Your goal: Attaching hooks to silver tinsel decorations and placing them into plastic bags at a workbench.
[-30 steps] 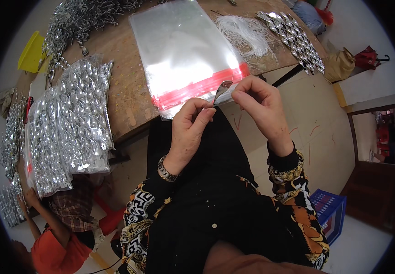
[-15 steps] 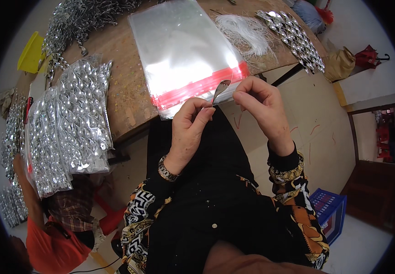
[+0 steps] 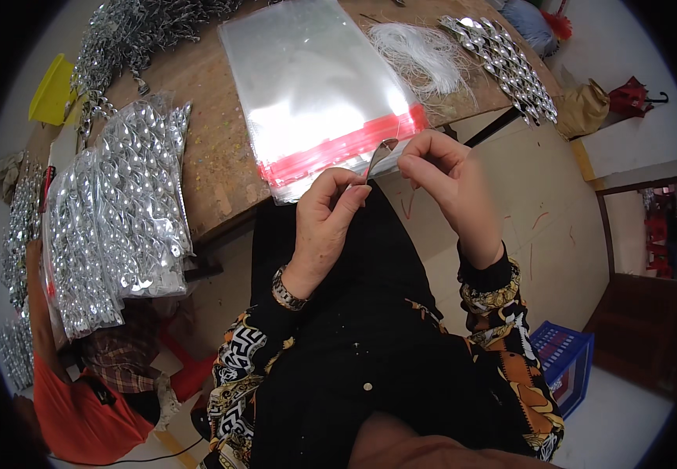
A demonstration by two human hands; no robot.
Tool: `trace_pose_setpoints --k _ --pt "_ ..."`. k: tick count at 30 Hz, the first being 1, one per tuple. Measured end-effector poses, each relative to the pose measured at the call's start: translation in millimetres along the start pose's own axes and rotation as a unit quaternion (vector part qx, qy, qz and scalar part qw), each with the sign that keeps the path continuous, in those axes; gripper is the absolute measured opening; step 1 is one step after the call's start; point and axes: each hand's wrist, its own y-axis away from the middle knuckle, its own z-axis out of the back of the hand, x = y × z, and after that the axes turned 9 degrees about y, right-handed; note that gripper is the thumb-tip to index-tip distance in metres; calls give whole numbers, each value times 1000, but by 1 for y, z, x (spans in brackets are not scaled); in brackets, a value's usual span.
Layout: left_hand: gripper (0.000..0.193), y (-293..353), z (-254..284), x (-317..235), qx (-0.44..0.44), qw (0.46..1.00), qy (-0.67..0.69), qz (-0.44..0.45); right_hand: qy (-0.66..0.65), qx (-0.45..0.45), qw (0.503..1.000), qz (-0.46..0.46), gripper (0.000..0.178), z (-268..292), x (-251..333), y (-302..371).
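Thumb and forefinger of my left hand (image 3: 319,230) are closed on a thin, shiny silver twisted strip (image 3: 381,153). Its curved end points up and to the right, toward my other hand. Close beside that tip, my right hand (image 3: 456,184) is closed in a pinch; whatever lies between its fingertips is too fine to make out. Both hands are over my lap, just off the table edge. Behind them lies a stack of clear plastic bags (image 3: 315,74) with red bands near the closest end. A bundle of white strings (image 3: 424,59) is right of the stack.
On the wooden table (image 3: 212,156) lie silver twisted strips (image 3: 503,66) at right and a silver heap (image 3: 139,35) at far left. Filled clear packs (image 3: 147,195) overhang the left edge. A co-worker in an orange top (image 3: 92,418) is at lower left. A blue crate (image 3: 561,359) stands right.
The silver strip and my left hand have shifted very slightly right. My right hand has edged a little left, nearer the strip's tip. The co-worker's arm at left has moved up.
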Motion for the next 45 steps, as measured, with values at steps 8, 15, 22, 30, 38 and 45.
trace_pose_setpoints --k 8,15,22,30,38,45 --pt "13 3 -1 4 8 1000 5 6 15 -30 999 12 7 -1 -3 2" --pt "11 6 -4 7 25 1000 10 4 103 -83 989 71 6 -3 -5 4" --pt "14 7 -5 15 32 999 35 -1 89 -73 993 40 5 0 -6 8" --pt "16 13 -7 21 72 997 20 12 8 -11 1000 12 5 2 -17 10" --pt "15 11 -9 -8 54 997 54 -16 6 35 998 48 3 2 -29 18" --pt "13 14 -6 -13 75 995 -31 -56 11 30 998 57 2 -7 -30 25"
